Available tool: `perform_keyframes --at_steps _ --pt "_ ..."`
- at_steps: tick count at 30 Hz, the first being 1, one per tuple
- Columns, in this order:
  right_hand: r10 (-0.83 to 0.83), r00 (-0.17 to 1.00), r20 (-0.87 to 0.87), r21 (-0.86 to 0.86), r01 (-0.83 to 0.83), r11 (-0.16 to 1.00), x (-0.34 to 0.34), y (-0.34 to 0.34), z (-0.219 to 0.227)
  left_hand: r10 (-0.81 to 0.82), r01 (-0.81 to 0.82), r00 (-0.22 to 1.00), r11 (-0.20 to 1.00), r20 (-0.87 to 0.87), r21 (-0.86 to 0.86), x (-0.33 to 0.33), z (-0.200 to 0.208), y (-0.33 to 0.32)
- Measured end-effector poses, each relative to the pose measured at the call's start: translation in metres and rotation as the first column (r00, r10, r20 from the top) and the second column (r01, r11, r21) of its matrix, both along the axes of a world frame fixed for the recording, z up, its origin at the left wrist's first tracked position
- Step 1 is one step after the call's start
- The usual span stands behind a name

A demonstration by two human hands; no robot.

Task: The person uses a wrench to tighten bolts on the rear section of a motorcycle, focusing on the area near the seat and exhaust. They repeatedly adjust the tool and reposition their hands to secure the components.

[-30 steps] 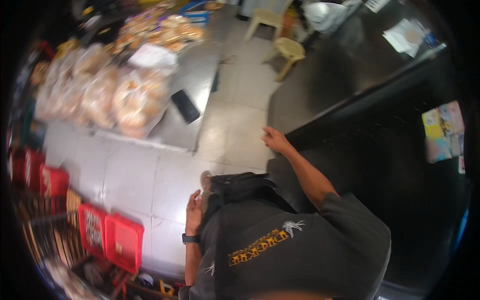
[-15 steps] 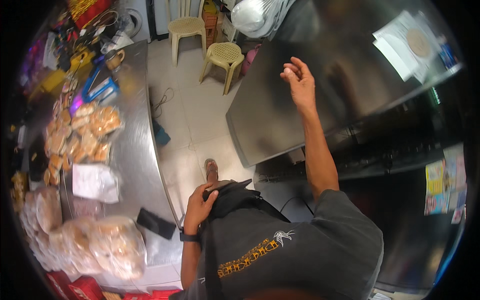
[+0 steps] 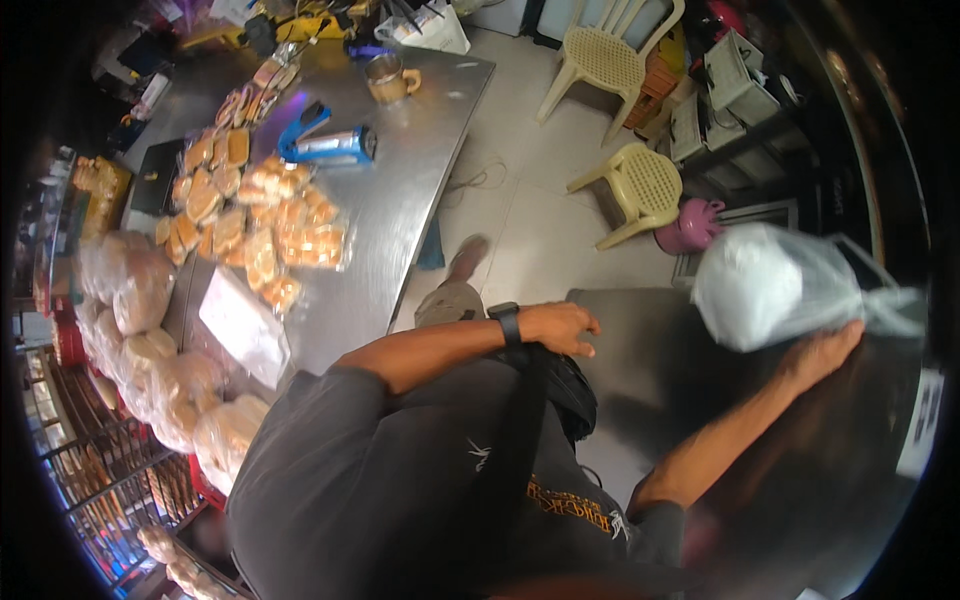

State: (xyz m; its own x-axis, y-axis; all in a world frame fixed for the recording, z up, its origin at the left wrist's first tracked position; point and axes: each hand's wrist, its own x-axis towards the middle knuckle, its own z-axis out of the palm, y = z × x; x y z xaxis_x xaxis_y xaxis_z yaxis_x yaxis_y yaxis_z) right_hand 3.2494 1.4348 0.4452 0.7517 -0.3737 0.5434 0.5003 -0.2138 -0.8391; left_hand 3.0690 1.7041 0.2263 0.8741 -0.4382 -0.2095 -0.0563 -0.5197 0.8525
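At the right, a clear plastic bag (image 3: 750, 290) with rounded white contents sits at the steel counter (image 3: 640, 340); what the contents are, I cannot make out. My right hand (image 3: 822, 356) is closed at the bag's near side, by its gathered neck, with the fingertips partly hidden. My left hand (image 3: 560, 328), a dark watch on its wrist, is held in front of my waist. Its fingers are loosely bent and a little apart, with nothing visible in them. Just below it hangs a black bag (image 3: 572, 395) on a strap across my body.
A steel table (image 3: 400, 180) on the left bears packs of sliced bread (image 3: 260, 230), bagged buns (image 3: 150, 370), a blue tool-like object (image 3: 330, 145) and a mug (image 3: 388, 80). Beyond stand a plastic chair (image 3: 605, 60), a stool (image 3: 635, 190) and a pink round container (image 3: 690, 226).
The view has swung round, bringing more of the left table in. My right hand has gone from hovering over the counter to the plastic bag. The left hand has lifted from the black bag.
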Motion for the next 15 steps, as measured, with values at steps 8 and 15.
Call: perform_keyframes --at_steps 8,15 --pt "-0.340 0.912 -0.231 0.348 0.404 0.846 -0.017 0.014 0.005 -0.509 0.512 0.857 0.858 -0.083 0.022 0.162 -0.087 0.037" --pt "-0.686 0.683 -0.251 0.181 0.730 0.660 -0.042 0.088 0.011 -0.810 0.809 0.521 0.569 -0.269 -0.147 0.340 -0.037 0.028"
